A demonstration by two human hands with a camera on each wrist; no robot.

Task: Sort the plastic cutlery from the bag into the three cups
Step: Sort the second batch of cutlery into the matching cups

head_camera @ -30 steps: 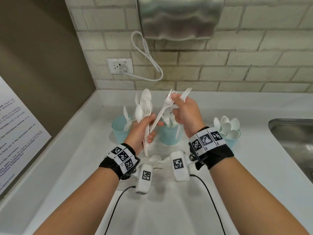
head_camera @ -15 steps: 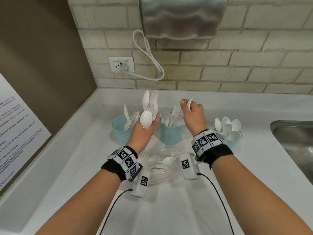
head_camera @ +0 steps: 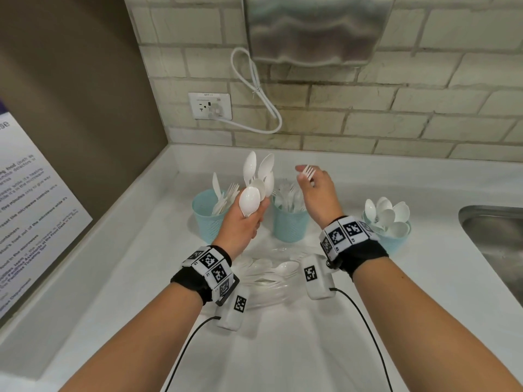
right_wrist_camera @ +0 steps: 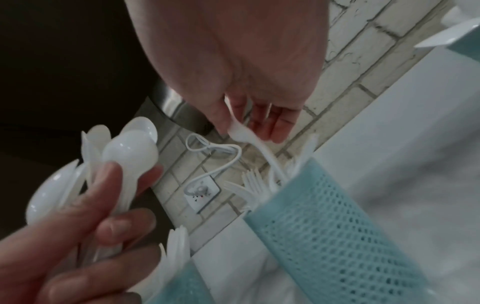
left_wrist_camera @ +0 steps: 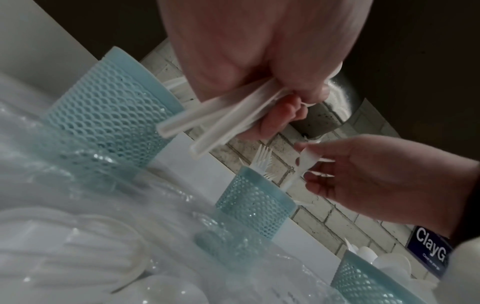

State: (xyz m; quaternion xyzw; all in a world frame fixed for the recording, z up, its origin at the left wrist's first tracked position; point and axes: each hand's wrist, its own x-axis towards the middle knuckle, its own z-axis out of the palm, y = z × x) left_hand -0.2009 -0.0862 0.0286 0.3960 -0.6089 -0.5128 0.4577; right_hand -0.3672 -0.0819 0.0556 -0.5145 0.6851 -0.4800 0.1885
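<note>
L hand (head_camera: 243, 222) raised over the counter (head_camera: 283, 349), grip wrapped round a bunch of white spoons (head_camera: 256, 182), bowls up. R hand (head_camera: 317, 193) above the middle cup (head_camera: 288, 224), grip pinching one fork (head_camera: 308, 172), handle down toward the forks inside. Left cup (head_camera: 205, 219): a knife & forks. Right cup (head_camera: 396, 241): spoons. Clear bag (head_camera: 266, 290) w/ more cutlery lies below the wrists.

At mid-frame your left hand (head_camera: 243, 224) grips a fan of white spoons (head_camera: 256, 179), bowls up, and your right hand (head_camera: 317, 193) pinches one fork (head_camera: 308, 172) over the fork-filled middle cup (head_camera: 288, 226). The right cup (head_camera: 397, 246) holds spoons, the left cup (head_camera: 205, 222) a knife and forks; the clear bag (head_camera: 266, 291) lies below them.
</note>
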